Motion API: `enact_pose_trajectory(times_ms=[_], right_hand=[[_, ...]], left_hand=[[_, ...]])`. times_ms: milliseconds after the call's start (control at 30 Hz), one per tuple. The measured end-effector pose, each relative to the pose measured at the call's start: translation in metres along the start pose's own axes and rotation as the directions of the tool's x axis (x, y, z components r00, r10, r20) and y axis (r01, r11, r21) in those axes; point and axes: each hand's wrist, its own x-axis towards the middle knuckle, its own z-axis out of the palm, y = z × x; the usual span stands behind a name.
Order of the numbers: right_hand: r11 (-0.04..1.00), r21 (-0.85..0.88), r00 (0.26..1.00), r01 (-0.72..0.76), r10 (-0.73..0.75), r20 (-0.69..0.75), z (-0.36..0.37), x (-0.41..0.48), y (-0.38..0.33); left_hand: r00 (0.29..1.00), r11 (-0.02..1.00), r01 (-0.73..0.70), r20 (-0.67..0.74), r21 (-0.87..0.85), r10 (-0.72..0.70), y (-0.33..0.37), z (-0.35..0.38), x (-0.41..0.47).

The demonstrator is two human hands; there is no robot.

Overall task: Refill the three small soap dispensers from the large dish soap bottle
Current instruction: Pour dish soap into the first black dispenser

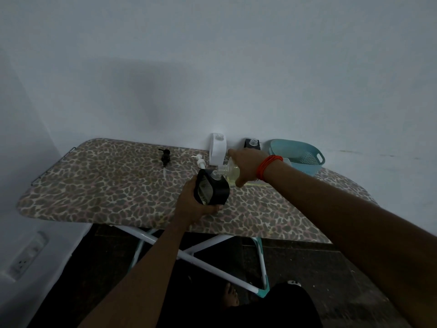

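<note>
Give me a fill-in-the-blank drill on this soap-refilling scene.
The left hand holds a ___ dispenser.
The white dispenser stands against the ___.
The black pump and the white pump make ___ loose pumps on the board.
Missing words: black, wall, two.

left hand (pixel 196 203): grips black dispenser (pixel 211 189) | right hand (pixel 246 166): holds tilted soap bottle (pixel 231 173)

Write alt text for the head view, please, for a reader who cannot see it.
The right hand tips a large soap bottle into a black dispenser held by the left hand at a leopard-print ironing board. A white dispenser and a second black dispenser stand by the wall.
</note>
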Motion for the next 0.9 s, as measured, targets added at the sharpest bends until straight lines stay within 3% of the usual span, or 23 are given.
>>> enact_pose_trajectory(times_ms=[900], right_hand=[[1.000, -0.016, 1.000, -0.001, 0.002, 0.003, -0.0017, -0.0014, -0.0012]], left_hand=[[0.999, 0.999, 0.037, 0.018, 0.036, -0.038, 0.0000, -0.0010, -0.0001]])
